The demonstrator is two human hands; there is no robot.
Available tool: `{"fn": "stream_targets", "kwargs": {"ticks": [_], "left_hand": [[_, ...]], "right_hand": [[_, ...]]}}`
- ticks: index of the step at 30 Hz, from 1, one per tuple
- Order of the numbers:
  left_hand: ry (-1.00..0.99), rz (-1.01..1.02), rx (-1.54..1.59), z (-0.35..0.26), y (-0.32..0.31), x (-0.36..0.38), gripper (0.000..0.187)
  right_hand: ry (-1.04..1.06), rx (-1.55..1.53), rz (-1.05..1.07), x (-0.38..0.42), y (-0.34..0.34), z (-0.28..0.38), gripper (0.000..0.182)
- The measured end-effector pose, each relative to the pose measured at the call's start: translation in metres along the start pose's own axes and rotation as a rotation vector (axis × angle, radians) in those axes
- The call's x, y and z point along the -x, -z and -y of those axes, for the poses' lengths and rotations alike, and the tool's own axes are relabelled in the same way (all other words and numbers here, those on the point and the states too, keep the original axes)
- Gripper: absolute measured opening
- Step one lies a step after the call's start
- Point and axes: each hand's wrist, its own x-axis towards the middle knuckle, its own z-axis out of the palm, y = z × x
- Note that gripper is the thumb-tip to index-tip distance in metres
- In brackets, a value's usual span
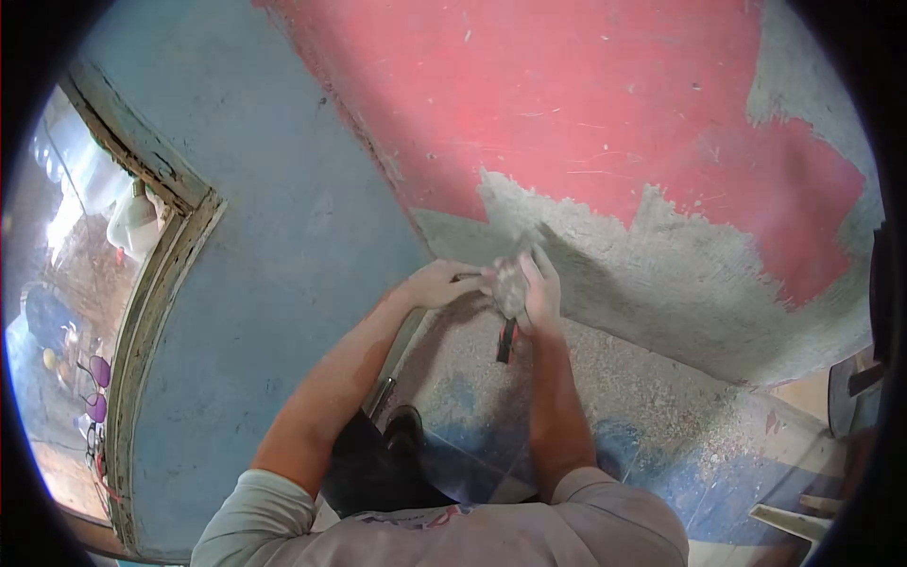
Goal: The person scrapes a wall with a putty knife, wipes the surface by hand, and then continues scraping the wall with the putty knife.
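Observation:
My right hand (541,291) is closed around a scraper with a dusty, pale grey blade (510,288). Its black-and-red handle (506,342) points down toward the floor. At the blade's left side, the bent fingers of my left hand (442,285) pinch its edge; motion blurs the fingertips a little. Both hands are in front of the low corner where two walls meet. Behind them, the right-hand wall (567,85) still carries pink paint above, while a rough grey band (567,231) of bare plaster runs along its lower part.
Paint chips and dust lie over the blue-and-white floor (661,416). To the left stands a blue-grey wall (255,236) with a worn wooden frame (156,312); purple glasses (98,387) and a light bulb (140,222) show beyond it. Wooden pieces (794,520) are at lower right.

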Motion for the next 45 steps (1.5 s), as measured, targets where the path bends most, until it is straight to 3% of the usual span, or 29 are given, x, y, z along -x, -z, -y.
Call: {"fn": "stream_targets", "kwargs": {"ticks": [4,5,8,9,11,14,16,21,22,24,27,30,31,32,34,35,38,39,43,45], "left_hand": [[0.063,-0.021,0.272,-0.002,0.023,-0.011,0.041],[0.207,-0.022,0.411,-0.004,0.027,-0.012,0.04],[0.272,-0.278,1.129,0.028,0.019,-0.022,0.041],[0.163,-0.318,1.44,0.046,0.004,-0.03,0.045],[0.074,-0.386,1.565,0.057,-0.025,-0.045,0.042],[-0.02,-0.54,1.609,0.057,-0.051,-0.048,0.032],[-0.065,-0.684,1.653,0.062,-0.074,-0.054,0.028],[0.097,-0.752,1.901,0.052,-0.116,-0.067,0.03],[0.243,-0.731,2.004,0.046,-0.115,-0.065,0.032],[0.203,-0.769,2.052,0.045,-0.119,-0.075,0.035],[0.337,-0.844,2.196,0.043,-0.103,-0.078,0.042],[0.504,-0.837,2.23,0.052,-0.105,-0.077,0.045],[0.335,-0.781,2.311,0.065,-0.121,-0.084,0.043],[0.354,-0.801,2.36,0.076,-0.135,-0.095,0.042],[0.431,-0.843,2.455,0.083,-0.149,-0.094,0.039],[0.372,-0.843,2.457,0.095,-0.164,-0.098,0.036],[0.485,-0.879,2.184,0.086,-0.176,-0.092,0.032],[0.471,-0.784,1.853,0.086,-0.171,-0.081,0.031],[0.371,-0.701,1.381,0.107,-0.164,-0.058,0.041],[0.46,-0.638,1.375,0.126,-0.159,-0.052,0.04]], "right_hand": [[0.091,0.224,0.08,-0.047,-0.025,-0.019,0.029],[0.127,0.274,0.05,-0.058,-0.027,-0.028,0.027],[0.294,0.629,-0.052,-0.085,-0.015,-0.068,0.023],[0.352,0.738,-0.092,-0.084,-0.02,-0.076,0.024],[0.469,0.98,-0.182,-0.069,-0.028,-0.093,0.026],[0.368,1.134,-0.234,-0.066,-0.023,-0.107,0.027],[0.359,1.356,-0.156,-0.068,-0.017,-0.104,0.027],[0.217,1.714,-0.118,-0.062,-0.02,-0.097,0.033],[0.173,1.808,-0.103,-0.063,-0.023,-0.096,0.035],[0.135,1.887,0.03,-0.066,-0.02,-0.089,0.038],[0.225,1.888,0.318,-0.058,-0.022,-0.071,0.046],[0.177,1.844,0.526,-0.028,-0.019,-0.059,0.054],[0.259,1.93,0.574,-0.028,-0.006,-0.054,0.057],[0.349,2.013,0.617,-0.028,0.006,-0.049,0.06],[-0.232,1.867,0.312,-0.012,0.008,-0.044,0.062],[-0.657,1.628,0.115,-0.005,-0.009,-0.033,0.064],[-0.023,1.898,0.467,0.003,0.065,-0.035,0.065],[-0.118,2.015,0.395,0.003,0.072,-0.026,0.062],[-0.148,2.142,0.32,-0.002,0.085,0.023,0.056],[-0.164,2.108,0.292,0.001,0.07,0.045,0.051]]}}
